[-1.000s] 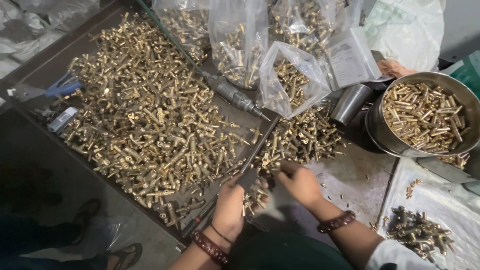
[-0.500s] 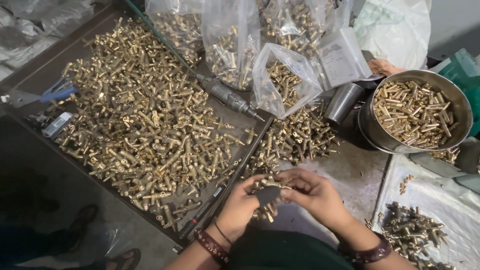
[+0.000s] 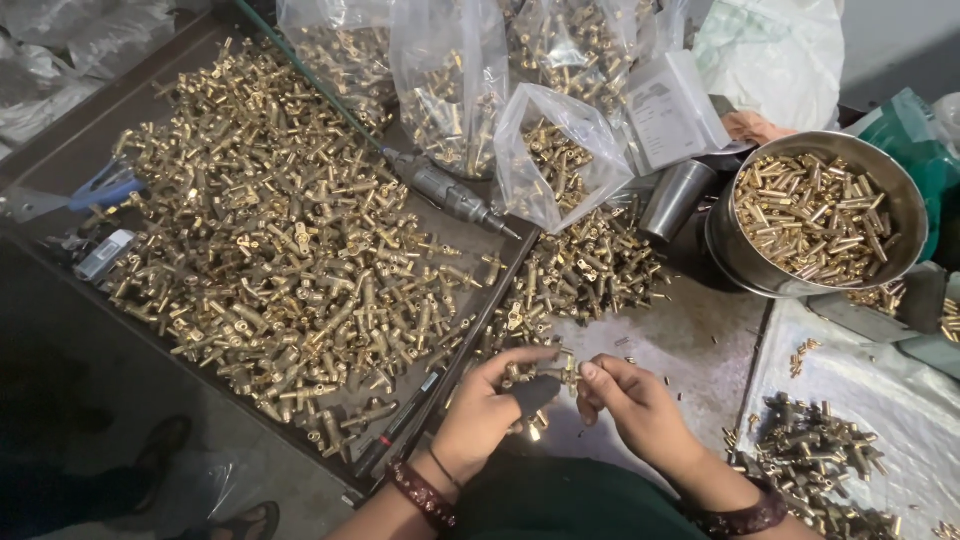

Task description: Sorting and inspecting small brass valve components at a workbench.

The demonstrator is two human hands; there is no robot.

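My left hand (image 3: 482, 415) holds a few brass fittings, and a dark cover sits on its thumb. My right hand (image 3: 635, 405) is close beside it and pinches one small brass piece (image 3: 570, 372) at its fingertips between the two hands. Both hands hover over the grey bench (image 3: 690, 345), just below a loose pile of brass fittings (image 3: 590, 270). A big heap of brass fittings (image 3: 280, 250) fills the dark tray (image 3: 70, 130) to the left.
A steel bowl (image 3: 815, 215) of brass pins stands at the right, a small steel cup (image 3: 675, 200) beside it. Clear bags of fittings (image 3: 555, 155) line the back. A pneumatic tool (image 3: 445, 190) lies across the tray. Darker parts (image 3: 815, 460) rest on white sheet at lower right.
My hands have come together from a wider spread, and the right hand has moved left toward the left hand. The view has shifted slightly.
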